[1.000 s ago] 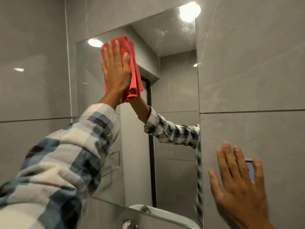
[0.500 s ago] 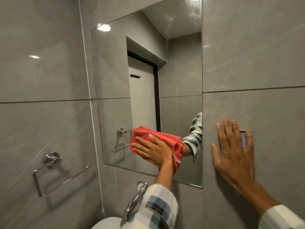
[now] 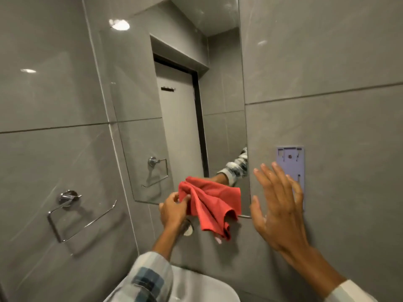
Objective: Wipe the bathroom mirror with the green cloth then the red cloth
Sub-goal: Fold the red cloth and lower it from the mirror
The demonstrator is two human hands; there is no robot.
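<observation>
Sleeve (image 3: 150, 280): checked fabric, nearest the camera; a white basin (image 3: 196, 288) sits just beyond it
Left hand (image 3: 173, 211): fingers pinched together on the upper left edge of the red cloth (image 3: 212, 203); nothing else supports the fabric
Right hand (image 3: 278, 205): spread flat, fingers apart, holding nothing; whether the palm touches the grey tiled wall (image 3: 327, 116) I cannot tell; a lilac plate (image 3: 291, 159) sits behind the fingertips
Red cloth: bunched, hanging in loose folds across the mirror's lower right corner
Handling: light, soft, limp; likely to flop unless gathered into a pad; best grasped in a full handful, I judge
Mirror (image 3: 181, 127): fixed to the wall; fragile, so moderate pressure
Towel ring (image 3: 72, 212): left wall, well apart
</observation>
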